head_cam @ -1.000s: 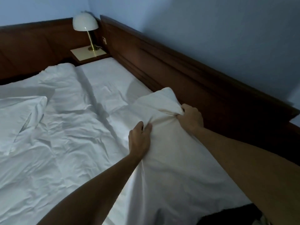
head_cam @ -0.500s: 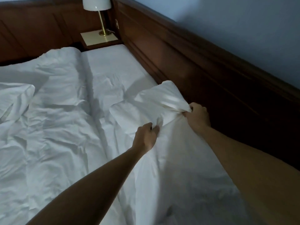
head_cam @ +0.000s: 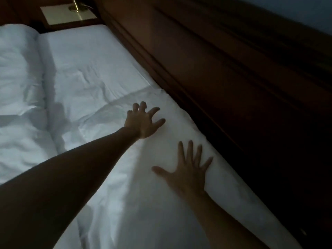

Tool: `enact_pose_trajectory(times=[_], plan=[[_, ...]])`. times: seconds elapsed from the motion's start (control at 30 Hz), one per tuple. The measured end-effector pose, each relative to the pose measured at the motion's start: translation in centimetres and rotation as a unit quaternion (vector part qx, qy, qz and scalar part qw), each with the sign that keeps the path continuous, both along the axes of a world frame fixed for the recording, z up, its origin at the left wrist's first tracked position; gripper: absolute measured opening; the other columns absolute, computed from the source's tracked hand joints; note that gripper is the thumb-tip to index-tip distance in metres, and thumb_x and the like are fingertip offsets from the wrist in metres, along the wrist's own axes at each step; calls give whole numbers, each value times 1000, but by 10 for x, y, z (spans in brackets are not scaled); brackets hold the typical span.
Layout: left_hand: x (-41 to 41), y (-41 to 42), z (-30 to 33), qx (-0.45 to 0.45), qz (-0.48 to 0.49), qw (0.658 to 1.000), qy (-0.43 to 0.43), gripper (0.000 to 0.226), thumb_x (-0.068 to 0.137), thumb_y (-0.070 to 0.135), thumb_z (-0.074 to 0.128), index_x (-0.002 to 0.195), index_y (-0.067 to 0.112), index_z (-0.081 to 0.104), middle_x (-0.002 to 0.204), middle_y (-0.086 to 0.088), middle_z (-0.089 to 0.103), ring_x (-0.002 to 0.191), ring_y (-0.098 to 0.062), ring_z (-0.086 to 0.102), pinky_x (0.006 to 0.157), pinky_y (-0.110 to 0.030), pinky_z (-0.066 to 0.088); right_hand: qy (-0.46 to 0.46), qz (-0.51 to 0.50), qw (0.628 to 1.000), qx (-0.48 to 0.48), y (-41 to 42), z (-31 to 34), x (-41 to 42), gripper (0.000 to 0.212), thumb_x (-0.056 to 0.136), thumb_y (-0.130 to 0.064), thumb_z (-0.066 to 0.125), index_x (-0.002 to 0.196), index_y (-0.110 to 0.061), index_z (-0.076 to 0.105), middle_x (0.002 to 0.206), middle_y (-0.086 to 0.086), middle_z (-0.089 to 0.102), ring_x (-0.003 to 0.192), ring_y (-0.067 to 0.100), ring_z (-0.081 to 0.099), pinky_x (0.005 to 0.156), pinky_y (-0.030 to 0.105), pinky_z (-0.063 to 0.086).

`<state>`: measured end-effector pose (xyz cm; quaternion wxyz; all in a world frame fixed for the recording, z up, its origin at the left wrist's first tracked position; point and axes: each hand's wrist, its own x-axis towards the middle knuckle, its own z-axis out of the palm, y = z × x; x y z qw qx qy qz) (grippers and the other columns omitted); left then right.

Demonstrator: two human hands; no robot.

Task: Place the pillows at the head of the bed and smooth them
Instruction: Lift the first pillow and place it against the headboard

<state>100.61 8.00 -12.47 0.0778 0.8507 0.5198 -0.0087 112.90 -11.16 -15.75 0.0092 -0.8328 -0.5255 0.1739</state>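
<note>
A white pillow [head_cam: 179, 137] lies flat along the dark wooden headboard [head_cam: 233, 83], at the near right part of the bed. My left hand [head_cam: 143, 121] rests on its far end with fingers spread and slightly curled. Palm down, my right hand [head_cam: 190, 168] lies on the pillow's middle with fingers apart, close to the headboard. Neither hand holds cloth. The white sheet [head_cam: 86, 69] of the mattress shows beyond the pillow.
A rumpled white duvet [head_cam: 19, 83] covers the left side of the bed. A small bedside shelf [head_cam: 62, 15] with a brass lamp base [head_cam: 75, 8] stands at the far corner. The headboard runs along the right edge.
Both hands let go of the pinched pillow corner. The pillow has dropped flat against the headboard, and both hands now lie open on top of it. The view has moved closer.
</note>
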Motion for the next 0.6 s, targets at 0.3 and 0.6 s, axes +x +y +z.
enact_pose_trajectory(times=[0.3,0.6], plan=[[7,15,-106,-70,-8,998,2,74,79,91,1,147,64,-12,169,5,-15,152,-36,-18,111,-76,-7,-62,9,995,77,-14,-52,-2,120,69,-104,15,164,-30,10,173,5,-3,159,32,-12,120,69,-5],[-37,21,-70,11,54,991,-124,65,91,67,33,140,30,55,158,-7,40,148,-30,28,118,-61,15,83,-86,979,168,-6,-30,23,101,82,-91,5,162,-32,24,172,-4,16,159,16,5,127,51,1]])
